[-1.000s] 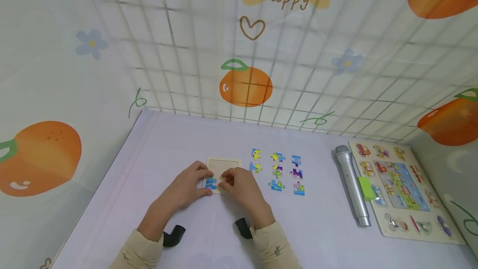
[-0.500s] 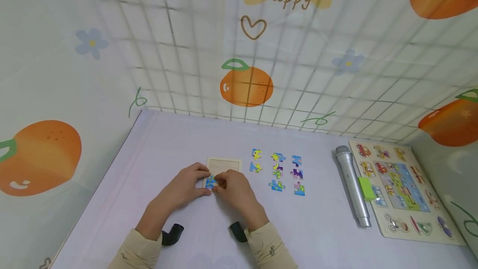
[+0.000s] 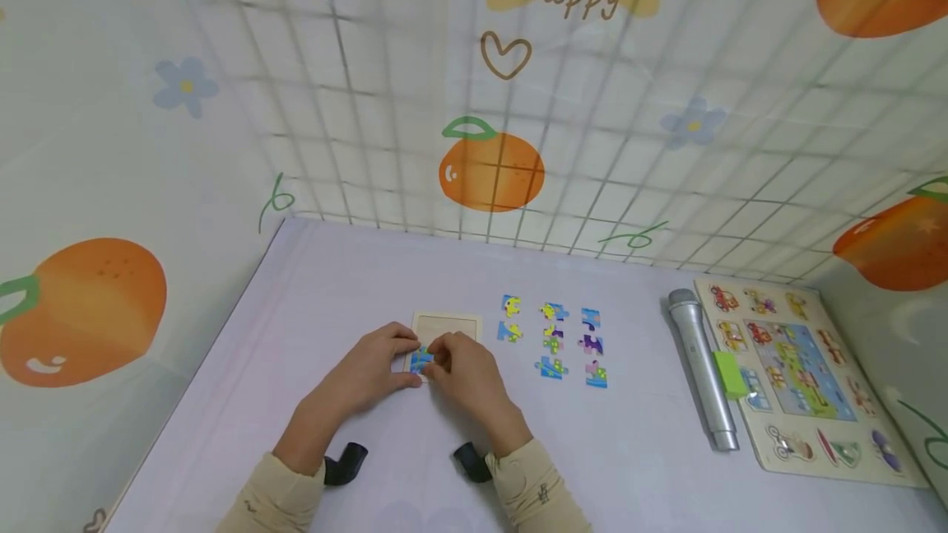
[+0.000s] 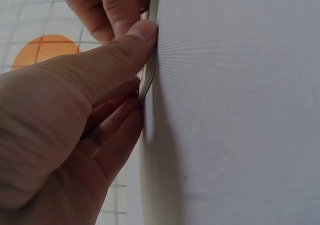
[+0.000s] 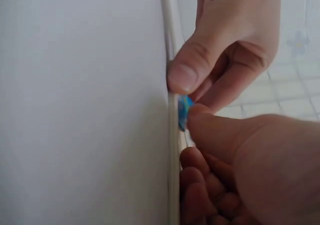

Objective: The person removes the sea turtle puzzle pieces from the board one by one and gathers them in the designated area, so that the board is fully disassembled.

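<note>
A small wooden puzzle tray lies on the table under both hands. My left hand holds it at the near left corner, with the thumb against its front edge in the left wrist view. Blue puzzle pieces fill that corner between the two hands. With thumb and fingers, my right hand pinches a blue puzzle piece just inside the rim, beside the left thumb. The fingers hide most of this piece.
Several loose puzzle pieces lie in rows right of the tray. Farther right are a silver microphone, a lime-green block and a large picture puzzle board. A printed cloth wall stands behind the table.
The right hand has moved left with its puzzle piece, up against the blue pieces in the tray's near left corner. The left hand stays at the tray's corner.
</note>
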A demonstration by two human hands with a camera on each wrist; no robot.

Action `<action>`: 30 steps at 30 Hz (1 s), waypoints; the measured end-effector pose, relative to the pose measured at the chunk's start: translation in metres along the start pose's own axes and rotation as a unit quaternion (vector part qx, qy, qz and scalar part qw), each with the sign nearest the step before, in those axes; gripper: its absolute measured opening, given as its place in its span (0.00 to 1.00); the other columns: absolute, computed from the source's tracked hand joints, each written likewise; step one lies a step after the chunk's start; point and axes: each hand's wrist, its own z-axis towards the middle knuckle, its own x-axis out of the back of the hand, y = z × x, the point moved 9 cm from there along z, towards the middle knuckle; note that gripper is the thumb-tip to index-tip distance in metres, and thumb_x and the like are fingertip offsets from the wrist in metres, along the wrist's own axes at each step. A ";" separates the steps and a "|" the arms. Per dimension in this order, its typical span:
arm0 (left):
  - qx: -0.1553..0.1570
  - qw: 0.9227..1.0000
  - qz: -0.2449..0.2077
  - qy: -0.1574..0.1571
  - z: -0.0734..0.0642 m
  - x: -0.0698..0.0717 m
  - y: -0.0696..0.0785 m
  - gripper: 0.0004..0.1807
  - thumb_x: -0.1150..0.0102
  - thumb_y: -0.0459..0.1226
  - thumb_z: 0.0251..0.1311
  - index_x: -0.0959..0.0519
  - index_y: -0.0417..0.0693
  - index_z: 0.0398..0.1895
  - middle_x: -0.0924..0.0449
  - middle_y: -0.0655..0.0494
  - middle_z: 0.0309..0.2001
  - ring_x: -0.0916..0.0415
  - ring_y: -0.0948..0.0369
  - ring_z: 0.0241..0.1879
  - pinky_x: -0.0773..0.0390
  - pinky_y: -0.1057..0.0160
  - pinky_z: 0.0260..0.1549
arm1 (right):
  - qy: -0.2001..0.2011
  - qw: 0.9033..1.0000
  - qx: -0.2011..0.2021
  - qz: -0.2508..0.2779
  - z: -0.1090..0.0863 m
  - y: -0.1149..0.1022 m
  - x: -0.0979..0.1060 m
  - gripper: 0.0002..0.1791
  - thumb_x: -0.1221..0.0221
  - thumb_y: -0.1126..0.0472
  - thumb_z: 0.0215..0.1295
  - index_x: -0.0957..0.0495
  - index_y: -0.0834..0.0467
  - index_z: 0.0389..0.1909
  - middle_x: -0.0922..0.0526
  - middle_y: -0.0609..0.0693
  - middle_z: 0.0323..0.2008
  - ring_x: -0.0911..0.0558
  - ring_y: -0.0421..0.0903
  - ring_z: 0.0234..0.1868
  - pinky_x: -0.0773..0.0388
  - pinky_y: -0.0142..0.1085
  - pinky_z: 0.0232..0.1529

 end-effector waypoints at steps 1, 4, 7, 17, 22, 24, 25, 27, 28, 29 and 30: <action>-0.002 1.000 0.000 0.001 0.000 0.000 0.000 0.28 0.23 0.42 0.55 0.17 0.37 0.57 0.21 0.51 0.58 0.22 0.51 0.60 0.21 0.52 0.61 | 0.005 1.000 0.003 0.004 0.000 0.000 0.000 0.09 0.30 0.56 0.64 0.18 0.53 0.41 0.18 0.44 0.34 0.22 0.37 0.32 0.25 0.30 0.36; -0.008 1.000 0.002 0.003 0.001 0.000 0.001 0.28 0.23 0.42 0.55 0.17 0.38 0.57 0.21 0.52 0.58 0.22 0.51 0.60 0.21 0.52 0.60 | 0.026 1.000 0.014 0.010 0.001 -0.002 0.000 0.09 0.30 0.56 0.64 0.21 0.51 0.39 0.18 0.43 0.30 0.24 0.35 0.28 0.28 0.29 0.32; -0.011 1.000 0.005 0.004 0.001 -0.001 0.001 0.28 0.23 0.42 0.55 0.16 0.39 0.57 0.21 0.53 0.58 0.22 0.52 0.60 0.21 0.52 0.60 | 0.042 0.999 0.019 0.008 0.000 -0.003 0.000 0.09 0.31 0.55 0.65 0.22 0.51 0.38 0.19 0.42 0.26 0.26 0.34 0.26 0.31 0.28 0.29; -0.003 1.000 0.000 0.004 0.000 -0.002 0.000 0.27 0.23 0.41 0.54 0.17 0.38 0.57 0.21 0.52 0.57 0.22 0.51 0.59 0.20 0.52 0.59 | 0.064 0.998 0.011 -0.002 -0.003 -0.008 0.003 0.07 0.32 0.55 0.67 0.21 0.50 0.38 0.12 0.45 0.31 0.19 0.38 0.29 0.26 0.30 0.31; -0.005 1.000 0.003 0.004 0.001 -0.002 0.000 0.28 0.22 0.41 0.54 0.16 0.39 0.57 0.21 0.53 0.57 0.21 0.52 0.58 0.20 0.52 0.57 | 0.065 0.998 0.013 -0.008 -0.004 -0.009 0.003 0.07 0.32 0.54 0.66 0.20 0.50 0.38 0.13 0.43 0.30 0.21 0.35 0.28 0.28 0.28 0.30; -0.011 1.000 0.007 0.009 0.001 -0.001 0.000 0.27 0.22 0.41 0.53 0.16 0.40 0.56 0.21 0.53 0.56 0.21 0.53 0.57 0.19 0.53 0.57 | 0.058 0.998 0.015 -0.011 -0.003 -0.009 0.002 0.08 0.32 0.53 0.66 0.21 0.50 0.40 0.15 0.42 0.28 0.23 0.34 0.26 0.29 0.28 0.29; -0.014 1.000 0.009 0.010 0.001 -0.001 0.001 0.27 0.22 0.41 0.53 0.16 0.40 0.56 0.20 0.54 0.55 0.21 0.53 0.56 0.19 0.53 0.56 | 0.054 0.998 0.014 -0.012 -0.003 -0.008 0.001 0.09 0.32 0.53 0.67 0.21 0.50 0.40 0.16 0.41 0.27 0.24 0.34 0.26 0.29 0.28 0.29; -0.017 1.000 0.010 0.014 0.001 0.000 0.001 0.27 0.22 0.41 0.53 0.16 0.40 0.56 0.20 0.54 0.55 0.20 0.54 0.56 0.19 0.54 0.56 | 0.045 0.999 0.011 -0.016 -0.002 -0.008 -0.001 0.09 0.33 0.52 0.67 0.21 0.49 0.42 0.18 0.40 0.25 0.26 0.34 0.25 0.31 0.27 0.28; -0.018 1.000 0.010 0.015 0.001 -0.001 0.001 0.28 0.22 0.41 0.53 0.16 0.39 0.56 0.20 0.54 0.55 0.20 0.54 0.56 0.19 0.54 0.56 | 0.042 0.999 0.011 -0.016 -0.002 -0.008 -0.001 0.09 0.33 0.51 0.67 0.21 0.49 0.42 0.19 0.40 0.25 0.27 0.34 0.24 0.31 0.28 0.28; -0.019 1.000 0.011 0.016 0.001 0.000 0.001 0.28 0.22 0.40 0.52 0.16 0.39 0.56 0.20 0.54 0.55 0.20 0.54 0.55 0.19 0.54 0.56 | 0.040 0.999 0.009 -0.017 -0.002 -0.008 -0.001 0.10 0.33 0.51 0.67 0.21 0.49 0.42 0.19 0.40 0.24 0.27 0.34 0.24 0.31 0.28 0.28; -0.018 1.000 0.010 0.015 0.001 -0.001 0.000 0.28 0.22 0.41 0.53 0.16 0.39 0.56 0.20 0.54 0.55 0.20 0.54 0.56 0.19 0.54 0.56 | 0.040 0.999 0.009 -0.018 -0.002 -0.008 -0.001 0.10 0.33 0.51 0.67 0.21 0.49 0.43 0.20 0.40 0.24 0.27 0.34 0.24 0.31 0.28 0.28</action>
